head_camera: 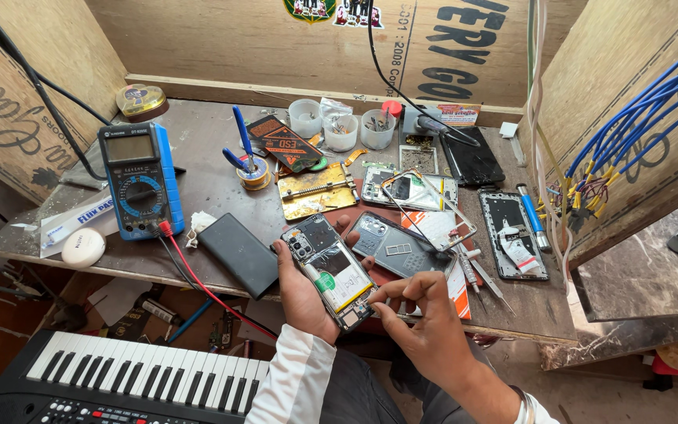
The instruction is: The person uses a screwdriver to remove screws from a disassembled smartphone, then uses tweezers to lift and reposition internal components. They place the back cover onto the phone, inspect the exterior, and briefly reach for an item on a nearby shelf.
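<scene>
Opened phone [333, 271], back cover off, held in left hand [301, 294] above bench edge; right hand [421, 318] pinched at its lower end, fingertips nearly closed. Just beside: black power bank [238, 254], grey back cover [394, 245], tweezers [490, 284]. Farther left: blue multimeter [141, 188]. Below: keyboard [135, 377].

Multimeter [140, 188] left of opened phone [329, 271]; keyboard [131, 381] below bench [205, 173].

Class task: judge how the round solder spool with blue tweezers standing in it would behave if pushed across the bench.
The solder spool is round and lies flat, so it probably slides. The tall blue tweezers would likely topple out.
</scene>
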